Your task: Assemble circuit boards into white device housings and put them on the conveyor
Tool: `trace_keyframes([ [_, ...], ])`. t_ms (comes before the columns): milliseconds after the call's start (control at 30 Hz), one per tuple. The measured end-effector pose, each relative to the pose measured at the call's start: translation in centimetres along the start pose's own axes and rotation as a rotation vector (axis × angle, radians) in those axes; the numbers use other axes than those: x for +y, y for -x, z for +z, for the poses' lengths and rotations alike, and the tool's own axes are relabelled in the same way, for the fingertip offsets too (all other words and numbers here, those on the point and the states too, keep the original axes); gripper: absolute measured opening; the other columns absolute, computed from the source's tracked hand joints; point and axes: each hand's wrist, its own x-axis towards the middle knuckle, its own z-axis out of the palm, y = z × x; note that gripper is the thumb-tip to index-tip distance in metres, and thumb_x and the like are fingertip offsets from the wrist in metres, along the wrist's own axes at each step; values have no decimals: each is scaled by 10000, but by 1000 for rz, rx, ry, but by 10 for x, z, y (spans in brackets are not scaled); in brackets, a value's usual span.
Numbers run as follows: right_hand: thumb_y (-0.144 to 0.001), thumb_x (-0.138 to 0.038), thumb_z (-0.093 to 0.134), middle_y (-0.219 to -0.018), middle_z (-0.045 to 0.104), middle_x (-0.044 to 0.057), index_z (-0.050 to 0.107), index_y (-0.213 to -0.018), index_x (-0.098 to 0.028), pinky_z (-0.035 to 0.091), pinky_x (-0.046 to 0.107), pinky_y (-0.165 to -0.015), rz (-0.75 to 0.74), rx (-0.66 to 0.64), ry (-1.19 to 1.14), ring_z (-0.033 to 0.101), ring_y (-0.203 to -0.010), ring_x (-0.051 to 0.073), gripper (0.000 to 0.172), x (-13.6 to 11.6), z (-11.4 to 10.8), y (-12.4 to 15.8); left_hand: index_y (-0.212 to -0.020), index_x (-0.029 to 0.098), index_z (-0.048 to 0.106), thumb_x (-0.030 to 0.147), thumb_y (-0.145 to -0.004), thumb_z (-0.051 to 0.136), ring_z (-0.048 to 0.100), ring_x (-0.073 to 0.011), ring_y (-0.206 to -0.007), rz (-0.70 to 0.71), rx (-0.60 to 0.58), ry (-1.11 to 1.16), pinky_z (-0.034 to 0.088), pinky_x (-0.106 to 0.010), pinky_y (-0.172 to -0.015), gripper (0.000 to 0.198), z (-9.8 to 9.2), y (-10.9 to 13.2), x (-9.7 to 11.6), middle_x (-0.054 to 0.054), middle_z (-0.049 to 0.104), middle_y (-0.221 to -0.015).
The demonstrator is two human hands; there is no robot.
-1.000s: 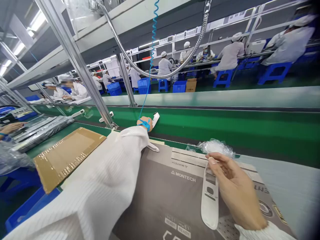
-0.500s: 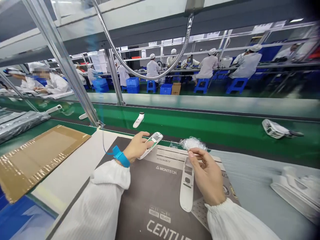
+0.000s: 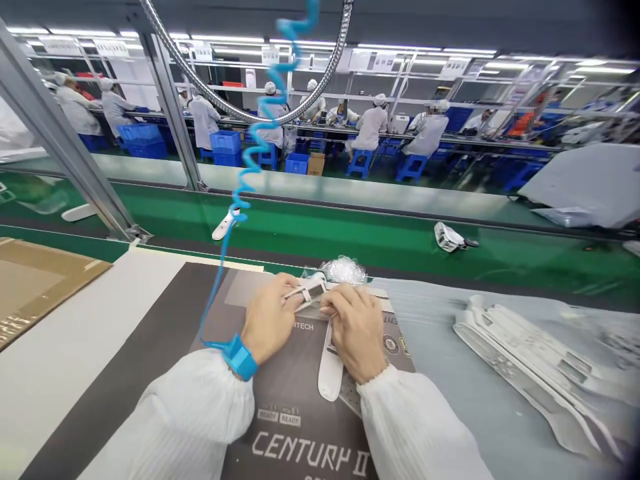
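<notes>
- The left hand (image 3: 267, 320) holds a narrow white plastic frame with a rectangular window (image 3: 314, 291), its fingers closed on the near end, just above the cardboard.
- The right hand (image 3: 357, 327) has curled fingers by the frame's other end; whether they grip it cannot be told.
- Below them, a long white plastic shell with a rounded end (image 3: 331, 377) slants down the cardboard, its top hidden by the right hand.
- Handling the frame well probably calls for a light pinch on its rims, without bending the thin sides, and for keeping the blue coiled cord (image 3: 255, 150) clear of the parts.
- Dark grey printed cardboard (image 3: 285, 383) covers the middle of the surface (image 3: 425, 413); crumpled transparent plastic film (image 3: 344, 270) lies at its far edge, larger curved white plastic housings (image 3: 530, 373) to the right.
- Beyond runs a green conveyor belt (image 3: 320, 230) carrying loose white parts.
- Further back, people in white coats and caps (image 3: 373, 130) sit on blue stools along another line.
</notes>
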Motion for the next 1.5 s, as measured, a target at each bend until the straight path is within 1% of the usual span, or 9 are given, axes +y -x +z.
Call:
trace_keyframes([
  [167,-967,-263,414,-889,634,39,525,-853,-226,349,362,-798,253,138,-139,547,-848,207,163,23,-1,-7,-1021,142,618,357,-813,640,654,-186,-711,-242,194,402,474,-281,-651,299,-5,-13,-9,-60,718,-803],
  [367,-828,-289,568,-1046,586,111,628,-927,-209,368,392,-787,572,42,252,510,-1033,299,141,81,-5,-15,-1014,118,655,402,-745,692,579,-133,-658,-308,146,652,444,-232,-585,393,-4,-12,-5,-11,644,-744],
  [533,-817,-361,562,-1004,639,78,654,-971,-210,408,374,-766,473,85,230,570,-850,230,234,98,-67,12,-976,128,668,421,-720,724,577,-126,-663,-351,113,703,437,-211,-562,394,-7,-11,-4,-21,647,-771],
  [700,-816,-427,516,-934,675,60,680,-847,-224,400,376,-701,714,28,517,598,-765,227,263,115,-149,76,-1094,183,667,376,-739,723,596,-134,-682,-433,141,733,457,-200,-537,408,-10,-10,4,-17,656,-808],
  [867,-864,-412,475,-966,699,99,718,-846,-218,404,425,-766,791,-196,768,598,-979,305,311,116,-168,119,-1139,213,661,403,-777,710,597,-139,-690,-474,67,743,485,-205,-532,411,-10,-6,11,-26,655,-834],
  [1100,-833,-522,562,-1013,718,108,682,-990,-203,487,416,-814,893,-8,224,670,-926,289,375,87,-174,91,-1016,151,640,443,-654,817,531,-118,-629,-423,-30,784,463,-202,-521,497,-9,-3,16,0,576,-711],
  [1233,-806,-547,646,-817,689,39,626,-1042,-192,537,353,-694,851,-119,-441,672,-701,193,427,52,-153,42,-1162,180,590,520,-662,803,500,-107,-571,-331,-127,756,430,-215,-501,641,-5,2,19,21,562,-705],
  [1367,-794,-474,702,-660,609,-26,626,-920,-161,470,251,-600,687,-360,-897,566,-586,98,347,15,-91,-4,-1234,183,539,603,-702,744,495,-119,-548,-217,-231,566,406,-231,-490,707,5,5,13,17,582,-699],
  [1500,-775,-451,718,-604,505,-82,574,-830,-172,243,186,-425,773,-307,-1256,355,-425,22,318,-3,-26,-24,-1197,200,572,559,-698,760,564,-158,-638,-171,-208,324,421,-253,-519,643,8,1,0,-39,667,-895],
])
